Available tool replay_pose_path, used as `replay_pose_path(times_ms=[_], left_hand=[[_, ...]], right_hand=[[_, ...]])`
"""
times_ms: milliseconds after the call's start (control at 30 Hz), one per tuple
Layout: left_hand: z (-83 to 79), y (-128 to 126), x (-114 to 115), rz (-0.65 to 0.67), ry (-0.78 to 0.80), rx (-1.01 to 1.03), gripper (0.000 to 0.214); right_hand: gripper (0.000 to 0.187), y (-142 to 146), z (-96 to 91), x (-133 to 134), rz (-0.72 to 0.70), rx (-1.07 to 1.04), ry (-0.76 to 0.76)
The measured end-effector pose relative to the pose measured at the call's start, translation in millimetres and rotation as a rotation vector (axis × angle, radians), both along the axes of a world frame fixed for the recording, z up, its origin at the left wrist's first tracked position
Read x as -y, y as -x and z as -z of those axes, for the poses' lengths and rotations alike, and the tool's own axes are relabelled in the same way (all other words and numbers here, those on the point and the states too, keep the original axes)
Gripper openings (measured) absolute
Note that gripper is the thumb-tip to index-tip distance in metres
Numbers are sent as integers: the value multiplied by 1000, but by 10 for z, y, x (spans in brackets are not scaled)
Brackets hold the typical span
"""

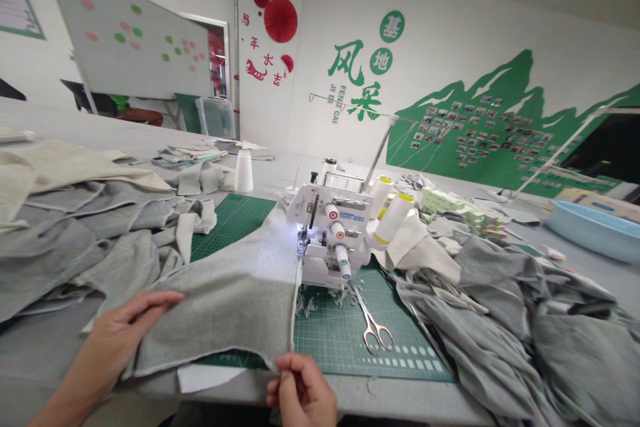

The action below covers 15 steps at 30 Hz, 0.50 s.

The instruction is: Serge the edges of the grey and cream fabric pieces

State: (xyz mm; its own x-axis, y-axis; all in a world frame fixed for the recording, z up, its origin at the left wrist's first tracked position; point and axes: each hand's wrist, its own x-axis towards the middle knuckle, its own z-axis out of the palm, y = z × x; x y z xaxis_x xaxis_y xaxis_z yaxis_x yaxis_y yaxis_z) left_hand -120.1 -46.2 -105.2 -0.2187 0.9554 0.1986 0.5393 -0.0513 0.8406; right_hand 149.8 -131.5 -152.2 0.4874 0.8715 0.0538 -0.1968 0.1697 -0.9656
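Note:
A grey fabric piece (225, 300) with overcast edges lies across the green cutting mat, its far end under the lit needle area of a white overlock machine (330, 233). My left hand (123, 330) rests on the left side of this fabric, fingers stretched out and lying flat. At the near right corner, my right hand (303, 390) pinches the fabric edge between thumb and fingers. The right edge runs fairly straight from that pinch up to the presser foot. Scissors (373, 327) with metal handles lie on the cutting mat (340, 340), right of the fabric.
Grey and cream fabric pieces (90, 213) spread over the left side. More grey fabric (490, 307) is heaped on the right. Thread cones (395, 220) stand behind the machine, another white cone (244, 172) left of it. A blue basin (597, 230) sits far right.

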Motion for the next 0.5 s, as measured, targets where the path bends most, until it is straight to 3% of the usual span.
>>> replay_pose_path(times_ms=[300, 500], left_hand=[[66, -23, -43, -28, 16, 176, 55], [63, -25, 4, 66, -29, 161, 55]], right_hand=[[9, 11, -152, -39, 9, -100, 13], [13, -9, -198, -63, -2, -95, 36]])
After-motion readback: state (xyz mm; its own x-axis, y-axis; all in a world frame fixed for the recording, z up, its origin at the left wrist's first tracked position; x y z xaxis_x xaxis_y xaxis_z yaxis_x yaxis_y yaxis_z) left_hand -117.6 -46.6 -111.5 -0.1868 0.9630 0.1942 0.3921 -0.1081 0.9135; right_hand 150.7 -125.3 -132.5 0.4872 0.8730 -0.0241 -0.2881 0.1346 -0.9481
